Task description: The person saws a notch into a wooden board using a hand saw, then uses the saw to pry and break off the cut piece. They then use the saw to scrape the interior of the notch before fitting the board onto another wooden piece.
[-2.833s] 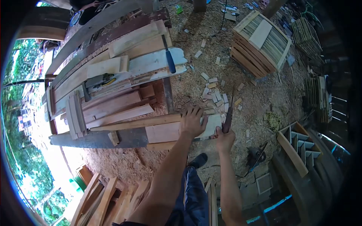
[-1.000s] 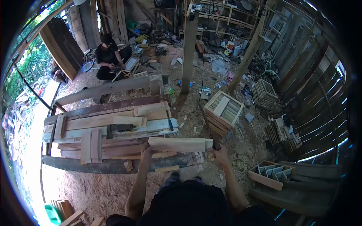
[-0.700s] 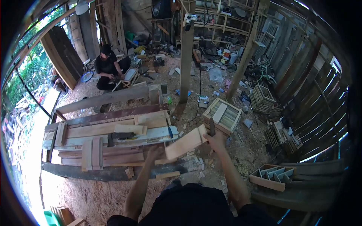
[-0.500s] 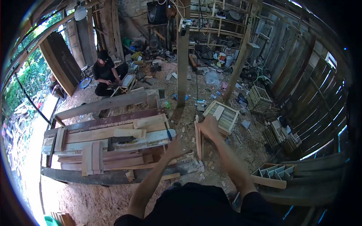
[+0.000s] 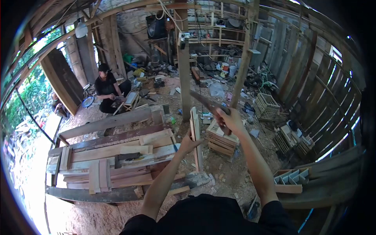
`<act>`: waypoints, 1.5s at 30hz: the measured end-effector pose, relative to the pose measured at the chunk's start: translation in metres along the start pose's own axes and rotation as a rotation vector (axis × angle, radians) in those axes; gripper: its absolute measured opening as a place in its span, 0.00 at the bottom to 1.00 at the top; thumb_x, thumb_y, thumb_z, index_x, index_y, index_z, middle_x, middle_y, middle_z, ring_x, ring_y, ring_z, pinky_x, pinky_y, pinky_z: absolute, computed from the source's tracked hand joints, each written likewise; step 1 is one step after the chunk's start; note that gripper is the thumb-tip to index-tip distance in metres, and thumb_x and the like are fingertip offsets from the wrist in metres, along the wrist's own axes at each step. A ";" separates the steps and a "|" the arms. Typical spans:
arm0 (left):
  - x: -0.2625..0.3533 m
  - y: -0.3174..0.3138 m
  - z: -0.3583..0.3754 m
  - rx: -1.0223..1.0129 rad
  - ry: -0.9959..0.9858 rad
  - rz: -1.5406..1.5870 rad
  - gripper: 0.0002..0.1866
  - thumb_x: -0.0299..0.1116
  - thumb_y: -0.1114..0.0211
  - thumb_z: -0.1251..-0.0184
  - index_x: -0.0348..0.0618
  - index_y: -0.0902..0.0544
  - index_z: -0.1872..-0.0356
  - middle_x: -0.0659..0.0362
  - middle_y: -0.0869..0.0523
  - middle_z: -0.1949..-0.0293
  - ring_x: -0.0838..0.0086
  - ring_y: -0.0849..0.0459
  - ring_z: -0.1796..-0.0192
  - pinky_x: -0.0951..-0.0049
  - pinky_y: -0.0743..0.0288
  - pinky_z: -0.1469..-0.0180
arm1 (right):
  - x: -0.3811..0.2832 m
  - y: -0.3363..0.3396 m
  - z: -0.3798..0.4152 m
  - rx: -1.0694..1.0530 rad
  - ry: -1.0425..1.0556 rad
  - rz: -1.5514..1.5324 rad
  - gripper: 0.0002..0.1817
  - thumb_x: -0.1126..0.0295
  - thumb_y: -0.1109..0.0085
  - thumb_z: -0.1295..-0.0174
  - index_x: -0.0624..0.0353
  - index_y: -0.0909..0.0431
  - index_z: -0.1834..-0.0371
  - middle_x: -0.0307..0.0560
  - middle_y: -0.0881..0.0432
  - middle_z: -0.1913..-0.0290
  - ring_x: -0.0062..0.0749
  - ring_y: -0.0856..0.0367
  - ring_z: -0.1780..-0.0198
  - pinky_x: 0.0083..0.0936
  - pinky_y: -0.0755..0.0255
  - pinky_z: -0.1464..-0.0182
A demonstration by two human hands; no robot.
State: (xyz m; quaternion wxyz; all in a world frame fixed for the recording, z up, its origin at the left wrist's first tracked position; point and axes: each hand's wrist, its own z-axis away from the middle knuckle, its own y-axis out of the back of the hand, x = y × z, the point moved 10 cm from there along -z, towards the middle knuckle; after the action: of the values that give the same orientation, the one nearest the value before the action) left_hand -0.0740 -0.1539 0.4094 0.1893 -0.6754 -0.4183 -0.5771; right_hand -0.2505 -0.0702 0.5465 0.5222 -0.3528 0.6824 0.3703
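Note:
My left hand (image 5: 188,145) is closed around the near side of a narrow, pale wooden piece (image 5: 197,156) that stands on end and looks like boards set together. My right hand (image 5: 232,120) grips a long dark-brown tool (image 5: 204,102). Its tapering far end points forward and left, and a thicker part shows below my fingers. Blur hides what kind of tool it is. Below and behind this hand stands a slatted wooden crate (image 5: 221,145) on the floor, apart from the upright piece.
At left, a low bench (image 5: 82,192) carries several planks and a dark tool (image 5: 129,156). A co-worker (image 5: 107,88) sits beyond it. A post (image 5: 183,74) rises ahead. Slatted crates (image 5: 266,105) stand at right, near a divided wooden box (image 5: 288,188). Shavings and scraps litter the floor.
My left hand has moved up and right onto the upright wooden piece. My right hand has come away from its top, rightward, with the long tool now showing. The view has shifted slightly.

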 end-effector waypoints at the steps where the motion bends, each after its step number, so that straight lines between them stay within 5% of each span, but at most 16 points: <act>1: 0.001 0.002 -0.001 0.017 -0.001 -0.004 0.44 0.43 0.22 0.49 0.36 0.35 0.34 0.51 0.17 0.50 0.67 0.17 0.51 0.67 0.22 0.50 | -0.007 0.008 0.013 0.034 0.010 0.144 0.19 0.58 0.38 0.34 0.67 0.20 0.70 0.42 0.21 0.78 0.22 0.26 0.80 0.27 0.33 0.79; 6: -0.018 0.008 0.002 0.144 0.182 0.131 0.48 0.53 0.23 0.49 0.29 0.38 0.38 0.50 0.20 0.52 0.68 0.18 0.52 0.67 0.22 0.51 | 0.023 0.020 0.063 0.072 0.007 0.396 0.19 0.57 0.35 0.37 0.66 0.19 0.67 0.44 0.19 0.77 0.27 0.22 0.76 0.28 0.29 0.71; 8: -0.012 0.015 0.007 0.216 0.287 0.109 0.54 0.60 0.24 0.51 0.25 0.43 0.40 0.48 0.22 0.55 0.65 0.18 0.53 0.68 0.22 0.50 | 0.053 0.023 0.080 0.096 -0.157 0.623 0.23 0.54 0.30 0.42 0.67 0.20 0.62 0.48 0.17 0.73 0.34 0.17 0.69 0.31 0.26 0.65; 11: -0.036 0.014 0.006 0.333 0.442 0.216 0.58 0.64 0.25 0.53 0.22 0.45 0.40 0.45 0.23 0.53 0.64 0.18 0.52 0.69 0.22 0.50 | 0.054 0.001 0.109 0.072 0.010 0.524 0.30 0.52 0.25 0.48 0.69 0.22 0.57 0.52 0.16 0.69 0.38 0.15 0.63 0.33 0.26 0.60; 14: -0.061 0.003 -0.005 0.331 0.452 0.322 0.61 0.67 0.26 0.55 0.18 0.46 0.41 0.39 0.25 0.50 0.59 0.19 0.49 0.67 0.22 0.49 | 0.091 -0.013 0.117 -0.007 -0.087 0.500 0.34 0.52 0.22 0.53 0.69 0.24 0.54 0.53 0.15 0.64 0.38 0.16 0.62 0.33 0.26 0.60; 21: -0.074 -0.012 -0.005 0.282 0.493 0.298 0.69 0.71 0.29 0.56 0.17 0.56 0.37 0.29 0.36 0.39 0.53 0.28 0.36 0.66 0.27 0.39 | 0.073 -0.005 0.119 -0.052 -0.048 0.564 0.31 0.58 0.20 0.55 0.69 0.23 0.57 0.53 0.16 0.64 0.37 0.17 0.63 0.33 0.26 0.58; 23: -0.094 -0.009 -0.002 0.349 0.458 0.698 0.63 0.69 0.31 0.50 0.18 0.50 0.36 0.36 0.32 0.39 0.57 0.29 0.35 0.62 0.28 0.38 | 0.081 0.005 0.118 -0.083 -0.182 0.566 0.33 0.59 0.20 0.56 0.66 0.23 0.50 0.49 0.17 0.64 0.35 0.19 0.63 0.32 0.26 0.59; 24: -0.032 -0.011 0.013 0.126 0.462 0.847 0.50 0.64 0.34 0.41 0.28 0.40 0.34 0.47 0.25 0.42 0.61 0.26 0.36 0.58 0.28 0.38 | 0.085 0.010 0.116 -0.088 -0.181 0.567 0.33 0.59 0.20 0.56 0.66 0.23 0.50 0.49 0.17 0.64 0.35 0.19 0.63 0.32 0.26 0.59; 25: -0.033 -0.011 0.015 0.131 0.462 0.848 0.50 0.64 0.34 0.41 0.28 0.40 0.34 0.47 0.25 0.42 0.61 0.26 0.36 0.58 0.28 0.38 | 0.092 0.015 0.113 -0.092 -0.182 0.512 0.31 0.60 0.21 0.55 0.66 0.23 0.51 0.47 0.18 0.64 0.32 0.20 0.64 0.31 0.26 0.60; 28: -0.050 -0.014 0.022 0.196 0.492 0.995 0.31 0.51 0.35 0.33 0.49 0.33 0.34 0.56 0.21 0.45 0.63 0.20 0.43 0.54 0.25 0.43 | 0.113 0.020 0.104 -0.132 -0.168 0.393 0.29 0.60 0.21 0.54 0.67 0.22 0.53 0.46 0.18 0.65 0.32 0.20 0.64 0.31 0.26 0.59; 33: -0.062 -0.003 0.031 0.368 0.465 0.945 0.27 0.47 0.36 0.31 0.49 0.32 0.37 0.56 0.21 0.45 0.62 0.20 0.43 0.51 0.25 0.44 | 0.132 0.034 0.099 -0.007 -0.131 0.266 0.28 0.59 0.22 0.53 0.67 0.20 0.54 0.42 0.19 0.70 0.29 0.20 0.69 0.27 0.26 0.64; 36: -0.072 0.006 0.035 0.475 0.432 0.952 0.26 0.49 0.37 0.31 0.49 0.33 0.38 0.56 0.22 0.44 0.60 0.20 0.44 0.50 0.25 0.46 | 0.150 0.041 0.105 0.006 -0.336 0.104 0.23 0.62 0.24 0.49 0.63 0.18 0.54 0.36 0.22 0.76 0.18 0.26 0.77 0.20 0.33 0.74; 45: -0.076 0.015 0.043 0.541 0.358 1.002 0.30 0.44 0.35 0.31 0.53 0.39 0.34 0.53 0.31 0.37 0.54 0.29 0.37 0.51 0.29 0.40 | 0.182 0.044 0.100 0.095 -0.266 -0.105 0.17 0.68 0.26 0.49 0.65 0.18 0.59 0.38 0.19 0.74 0.20 0.25 0.78 0.21 0.32 0.76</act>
State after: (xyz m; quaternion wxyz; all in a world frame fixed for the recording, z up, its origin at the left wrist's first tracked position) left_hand -0.0339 -0.1575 0.3300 0.6713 -0.6104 -0.1424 -0.3955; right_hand -0.2813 0.0206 0.3572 0.6429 -0.3107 0.6045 0.3531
